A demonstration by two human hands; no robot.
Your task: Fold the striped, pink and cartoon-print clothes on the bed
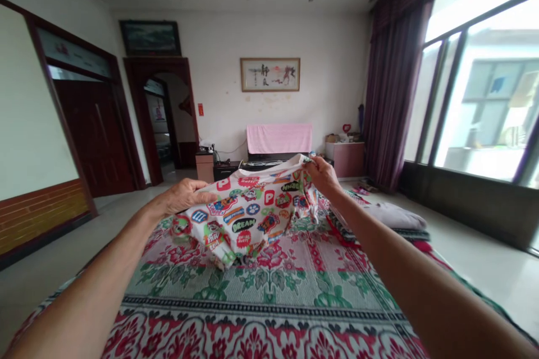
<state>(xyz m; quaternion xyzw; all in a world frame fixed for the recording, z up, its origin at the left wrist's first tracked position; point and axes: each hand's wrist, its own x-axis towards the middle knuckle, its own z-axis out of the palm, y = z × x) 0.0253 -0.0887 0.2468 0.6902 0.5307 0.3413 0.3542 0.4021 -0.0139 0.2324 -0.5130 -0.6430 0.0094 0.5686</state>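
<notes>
Holding the shirt: left hand (pixel 191 195) and right hand (pixel 323 173), one at each upper side.
Left fingers: closed on the cloth, thumb in front.
Right fingers: pinching the top edge near the collar.
Shirt (pixel 252 210): white with colourful badges, spread between the hands above the flowered bedspread (pixel 269 286); whether its hem touches, I cannot tell.
Clothes pile (pixel 385 217): on the bedspread, beyond the right forearm.
Far wall: pink cloth (pixel 279 138) below a framed picture (pixel 270 74).
</notes>
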